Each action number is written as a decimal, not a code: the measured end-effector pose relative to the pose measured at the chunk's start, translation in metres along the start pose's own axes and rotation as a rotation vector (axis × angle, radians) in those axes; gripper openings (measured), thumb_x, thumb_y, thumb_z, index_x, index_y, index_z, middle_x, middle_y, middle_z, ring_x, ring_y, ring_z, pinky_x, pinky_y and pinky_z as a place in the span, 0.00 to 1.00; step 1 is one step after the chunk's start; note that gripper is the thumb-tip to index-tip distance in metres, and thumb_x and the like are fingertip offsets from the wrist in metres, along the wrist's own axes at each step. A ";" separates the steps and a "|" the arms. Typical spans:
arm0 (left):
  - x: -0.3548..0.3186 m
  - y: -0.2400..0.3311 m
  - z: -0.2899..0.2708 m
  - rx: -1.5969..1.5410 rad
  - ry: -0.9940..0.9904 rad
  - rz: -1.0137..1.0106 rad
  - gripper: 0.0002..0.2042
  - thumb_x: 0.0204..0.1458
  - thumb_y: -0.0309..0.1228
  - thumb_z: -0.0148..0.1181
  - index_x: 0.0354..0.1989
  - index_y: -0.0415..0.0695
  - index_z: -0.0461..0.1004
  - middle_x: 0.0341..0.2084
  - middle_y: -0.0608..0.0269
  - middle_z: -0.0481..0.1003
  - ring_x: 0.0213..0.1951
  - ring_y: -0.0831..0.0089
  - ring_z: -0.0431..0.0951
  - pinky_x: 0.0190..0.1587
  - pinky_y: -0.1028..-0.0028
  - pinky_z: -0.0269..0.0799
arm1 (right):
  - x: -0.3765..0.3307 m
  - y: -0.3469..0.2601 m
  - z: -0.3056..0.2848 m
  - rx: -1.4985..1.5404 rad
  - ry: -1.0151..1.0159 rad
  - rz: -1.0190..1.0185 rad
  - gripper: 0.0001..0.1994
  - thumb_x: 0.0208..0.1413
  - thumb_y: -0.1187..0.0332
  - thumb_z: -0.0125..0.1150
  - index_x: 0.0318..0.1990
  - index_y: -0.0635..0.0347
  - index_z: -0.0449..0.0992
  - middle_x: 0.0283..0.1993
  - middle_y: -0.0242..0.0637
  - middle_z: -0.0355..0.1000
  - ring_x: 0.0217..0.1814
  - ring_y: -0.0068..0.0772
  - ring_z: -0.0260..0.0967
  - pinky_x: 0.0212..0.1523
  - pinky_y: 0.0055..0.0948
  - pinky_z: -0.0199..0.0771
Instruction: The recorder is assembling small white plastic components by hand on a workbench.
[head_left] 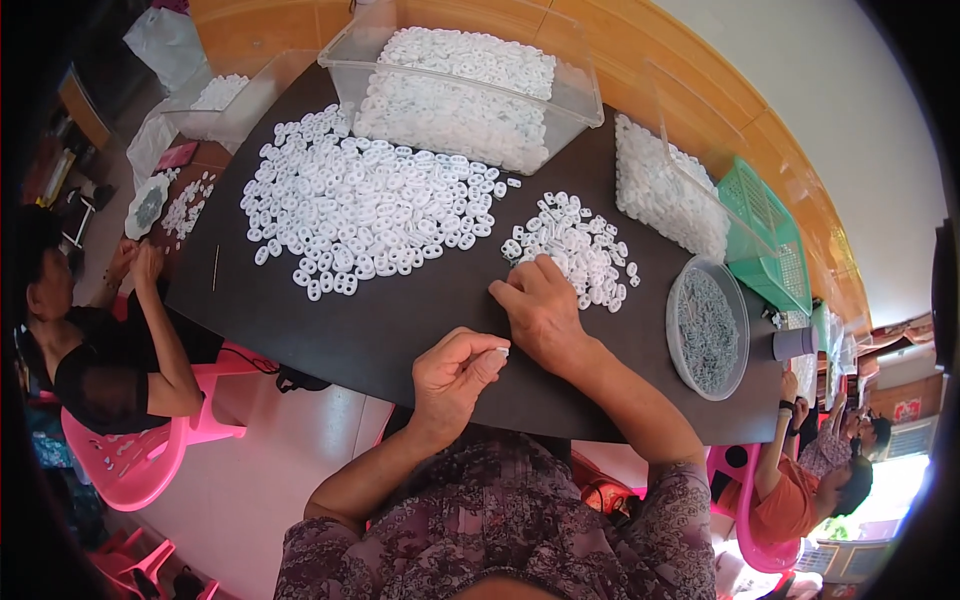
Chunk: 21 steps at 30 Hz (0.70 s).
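My left hand (pixel 455 370) hovers over the near edge of the black table (pixel 330 330), fingers pinched on a small white plastic piece at its fingertips. My right hand (pixel 540 310) rests palm down on the table, its fingers at the near edge of a small pile of white plastic pieces (pixel 580 250). A much larger pile of white ring-shaped pieces (pixel 360 205) spreads across the table to the left.
A clear bin (pixel 470 85) full of white pieces stands at the back, another clear bin (pixel 665 185) to the right, a round clear tub of grey parts (pixel 708 330) beside it, then a green basket (pixel 770 235). One person sits at left on a pink chair (pixel 130 455), another at lower right.
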<state>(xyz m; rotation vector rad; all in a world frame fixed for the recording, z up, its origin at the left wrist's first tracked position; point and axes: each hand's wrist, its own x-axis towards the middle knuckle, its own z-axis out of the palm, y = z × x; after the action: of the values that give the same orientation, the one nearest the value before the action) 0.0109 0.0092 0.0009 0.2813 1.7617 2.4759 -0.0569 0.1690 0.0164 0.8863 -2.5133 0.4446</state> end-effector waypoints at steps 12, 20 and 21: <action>0.001 0.000 0.000 -0.018 0.016 0.001 0.05 0.54 0.23 0.58 0.37 0.35 0.75 0.28 0.68 0.70 0.26 0.84 0.70 0.29 0.84 0.67 | -0.023 0.005 -0.031 0.075 0.030 0.193 0.09 0.39 0.79 0.63 0.30 0.58 0.76 0.27 0.35 0.68 0.30 0.38 0.64 0.27 0.32 0.65; 0.001 0.002 -0.001 0.001 -0.008 -0.027 0.06 0.55 0.23 0.55 0.37 0.34 0.75 0.29 0.65 0.71 0.29 0.82 0.73 0.32 0.84 0.70 | -0.021 0.006 -0.018 -0.004 -0.011 0.142 0.09 0.39 0.79 0.63 0.31 0.58 0.76 0.26 0.35 0.67 0.29 0.39 0.63 0.27 0.34 0.64; 0.000 0.002 0.000 -0.001 -0.006 -0.026 0.06 0.55 0.23 0.55 0.37 0.34 0.75 0.29 0.65 0.71 0.29 0.82 0.73 0.32 0.84 0.70 | -0.020 0.005 -0.019 -0.027 -0.024 0.140 0.10 0.38 0.79 0.63 0.31 0.58 0.76 0.26 0.36 0.67 0.29 0.39 0.63 0.27 0.34 0.64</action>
<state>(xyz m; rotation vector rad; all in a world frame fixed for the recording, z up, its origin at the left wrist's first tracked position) 0.0106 0.0083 0.0022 0.2635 1.7508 2.4548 -0.0404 0.1908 0.0217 0.7124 -2.6077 0.4457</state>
